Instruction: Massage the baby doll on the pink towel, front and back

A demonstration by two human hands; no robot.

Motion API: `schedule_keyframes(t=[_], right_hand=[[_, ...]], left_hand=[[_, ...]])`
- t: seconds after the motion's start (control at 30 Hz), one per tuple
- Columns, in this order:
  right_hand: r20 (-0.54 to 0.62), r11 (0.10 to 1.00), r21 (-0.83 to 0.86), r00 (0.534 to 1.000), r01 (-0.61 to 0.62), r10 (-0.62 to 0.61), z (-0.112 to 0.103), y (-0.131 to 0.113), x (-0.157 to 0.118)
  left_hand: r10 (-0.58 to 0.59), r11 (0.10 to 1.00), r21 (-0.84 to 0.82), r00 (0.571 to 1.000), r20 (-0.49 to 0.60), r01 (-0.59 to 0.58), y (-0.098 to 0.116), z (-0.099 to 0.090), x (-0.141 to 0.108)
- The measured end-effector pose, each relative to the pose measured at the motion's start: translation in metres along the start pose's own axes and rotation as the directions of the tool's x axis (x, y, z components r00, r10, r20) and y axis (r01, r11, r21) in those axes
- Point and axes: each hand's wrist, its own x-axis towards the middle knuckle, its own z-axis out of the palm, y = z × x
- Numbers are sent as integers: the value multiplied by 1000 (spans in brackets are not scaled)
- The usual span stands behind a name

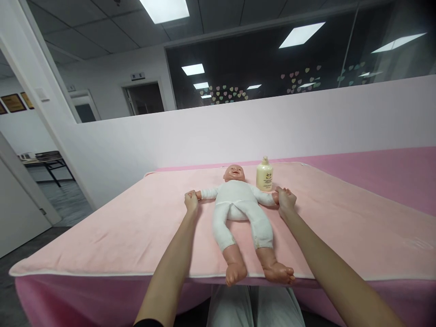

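Observation:
A baby doll (pixel 236 195) in a white suit lies on its back on a pale pink mat (pixel 136 227), its head away from me and its bare feet at the near edge. My left hand (pixel 191 201) is closed round the doll's hand on the left, with that arm stretched out sideways. On the right, my right hand (pixel 286 200) grips the doll's other hand, and small doll fingers show above mine. A pale yellow pump bottle (pixel 265 175) stands upright beside the doll's head, just beyond my right hand.
Darker pink cloth (pixel 384 172) covers the table under the mat. A low white wall (pixel 204 136) with dark glass above it runs behind the table. At the far left are a door (pixel 20 204) and a black-legged table (pixel 51 162).

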Motion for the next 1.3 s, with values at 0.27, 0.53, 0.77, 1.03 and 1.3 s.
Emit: schedule_keyframes(t=[0.27, 0.53, 0.77, 1.03, 1.3], right_hand=[[49, 998, 62, 998, -35, 32, 1, -2, -1], [35, 999, -26, 999, -33, 34, -1, 1, 1], [-11, 1000, -18, 1000, -5, 5, 0, 0, 2], [57, 999, 18, 997, -51, 50, -1, 2, 4], [27, 1000, 5, 999, -21, 21, 0, 5, 6]], left_hand=[[-67, 996, -54, 996, 56, 70, 12, 1, -6], [-113, 984, -127, 990, 89, 124, 14, 2, -8], [-57, 993, -94, 992, 110, 67, 13, 1, -8], [-125, 979, -142, 984, 128, 143, 16, 2, -8], [-114, 987, -100, 985, 128, 128, 15, 2, -9]])
